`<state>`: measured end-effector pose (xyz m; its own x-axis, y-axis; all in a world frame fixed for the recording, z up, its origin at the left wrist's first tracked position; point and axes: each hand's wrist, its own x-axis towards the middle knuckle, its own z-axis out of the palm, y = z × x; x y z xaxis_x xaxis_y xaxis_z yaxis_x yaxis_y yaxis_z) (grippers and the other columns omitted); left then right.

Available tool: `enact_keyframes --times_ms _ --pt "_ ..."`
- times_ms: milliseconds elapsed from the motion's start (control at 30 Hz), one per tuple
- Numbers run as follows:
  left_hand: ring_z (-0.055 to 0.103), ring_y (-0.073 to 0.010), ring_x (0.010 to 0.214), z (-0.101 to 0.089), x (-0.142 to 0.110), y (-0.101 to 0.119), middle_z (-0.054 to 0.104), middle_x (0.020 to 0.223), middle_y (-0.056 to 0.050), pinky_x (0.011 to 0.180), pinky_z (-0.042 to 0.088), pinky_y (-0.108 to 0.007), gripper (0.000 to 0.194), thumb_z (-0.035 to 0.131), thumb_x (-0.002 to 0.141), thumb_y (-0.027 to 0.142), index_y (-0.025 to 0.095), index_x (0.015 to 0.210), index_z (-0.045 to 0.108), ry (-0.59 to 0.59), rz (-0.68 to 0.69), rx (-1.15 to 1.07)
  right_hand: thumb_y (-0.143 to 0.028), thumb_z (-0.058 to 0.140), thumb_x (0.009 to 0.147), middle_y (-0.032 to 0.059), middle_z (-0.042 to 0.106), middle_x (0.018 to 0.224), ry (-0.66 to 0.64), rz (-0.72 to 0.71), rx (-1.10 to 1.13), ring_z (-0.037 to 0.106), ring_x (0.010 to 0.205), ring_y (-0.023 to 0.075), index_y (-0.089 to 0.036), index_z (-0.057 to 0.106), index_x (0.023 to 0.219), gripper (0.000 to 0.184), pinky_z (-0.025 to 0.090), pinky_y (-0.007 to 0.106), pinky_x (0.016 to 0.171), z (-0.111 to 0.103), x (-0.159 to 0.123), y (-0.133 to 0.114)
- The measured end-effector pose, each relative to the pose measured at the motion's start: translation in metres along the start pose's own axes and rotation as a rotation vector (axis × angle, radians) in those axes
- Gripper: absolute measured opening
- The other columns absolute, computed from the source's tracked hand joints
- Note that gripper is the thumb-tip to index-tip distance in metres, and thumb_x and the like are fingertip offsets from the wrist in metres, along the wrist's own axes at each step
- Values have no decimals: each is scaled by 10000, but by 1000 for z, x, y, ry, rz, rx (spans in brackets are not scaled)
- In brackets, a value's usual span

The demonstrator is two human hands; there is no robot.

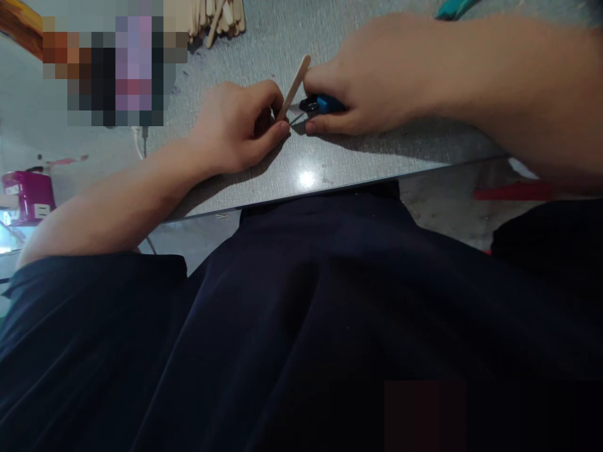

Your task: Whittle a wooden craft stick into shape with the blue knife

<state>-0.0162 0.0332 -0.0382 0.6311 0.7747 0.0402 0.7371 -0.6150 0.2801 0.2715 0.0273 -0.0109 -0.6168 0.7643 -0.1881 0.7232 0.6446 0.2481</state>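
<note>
"From my end of the head feed, how does the stick point?"

"I see the flat wooden stick (298, 81) over the near part of the grey tabletop (405, 149), its long axis slanting. The rounded tip points away from the wearer and toward the right; the lower end runs down into the left hand (238, 129)."

"And the fingers there?"

"I read them as closed, thumb and forefinger pinching the stick near its lower end. The right hand (343, 94) is closed around a blue-and-black knife (330, 103), forefinger reaching forward beside the stick, thumb lower down."

"Blade direction?"

"I have it pointing left and slightly toward the wearer, at the stick's lower end by the left thumb. I can't tell whether it touches the wood."

"Any containers?"

"On the far left I get a magenta box (35, 196), apart from the hands, with pale patches on its side. I can't make out its contents. Beyond the hands, a pile of wooden sticks (221, 20) lies at the top edge of my view, pointing several ways. A white cable (138, 143) hangs beside the blurred-out patch, and a teal object (455, 8) sits beyond the right forearm."
</note>
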Motion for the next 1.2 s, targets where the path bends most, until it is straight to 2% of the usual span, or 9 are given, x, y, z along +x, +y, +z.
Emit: enact_keyframes --times_ms 133,300,433,567,767,900,1067,1200 --pt "783 -380 859 0 0 0 829 917 -42 881 550 -599 355 609 1068 670 434 1226 821 17 6 -8 -857 370 1329 127 848 988 10 -3 -23 958 1030 479 -115 862 1317 891 799 575 842 1 0 1" --pt "780 -391 844 1 1 1 815 916 -58 880 540 -609 400 582 1057 666 414 1247 829 15 11 4 -893 378 1325 137 851 1005 -12 18 -4 958 1014 511 -127 844 1329 896 800 646 854 -1 1 1" --pt "823 -419 927 -1 0 2 847 953 -58 912 564 -630 388 601 1090 650 430 1294 848 1 6 -2 -886 400 1328 156 871 1054 -34 41 -2 963 1052 520 -127 846 1325 881 802 647 868 -2 -1 -3" --pt "822 -408 901 -3 0 3 858 956 -55 880 572 -626 389 585 1111 630 420 1304 850 -3 23 12 -858 396 1339 156 886 1084 -54 49 -13 967 1083 509 -121 852 1355 867 807 623 882 -6 -1 -5" --pt "838 -404 914 -5 -1 4 884 991 -55 877 589 -634 380 585 1142 600 407 1327 856 -6 35 18 -852 408 1341 183 904 1136 -31 39 1 965 1103 543 -118 847 1356 855 799 671 896 -4 -1 -1" --pt "835 -388 920 -5 -1 4 891 991 -37 866 589 -617 346 598 1160 586 430 1329 856 -14 38 24 -854 393 1342 175 898 1102 -28 35 7 966 1077 521 -115 850 1356 869 798 654 894 -3 0 0" --pt "851 -382 927 -5 -1 5 877 1002 -51 880 590 -600 335 609 1159 575 400 1320 844 -12 23 47 -859 435 1327 202 901 1113 -42 54 38 954 1117 549 -95 865 1364 878 785 693 904 -4 0 -2" --pt "828 -379 907 -3 -2 4 864 984 -56 884 582 -611 344 592 1144 581 398 1307 833 -9 32 41 -868 452 1313 204 905 1106 -52 72 54 948 1125 532 -89 878 1382 890 782 692 932 -4 0 -2"
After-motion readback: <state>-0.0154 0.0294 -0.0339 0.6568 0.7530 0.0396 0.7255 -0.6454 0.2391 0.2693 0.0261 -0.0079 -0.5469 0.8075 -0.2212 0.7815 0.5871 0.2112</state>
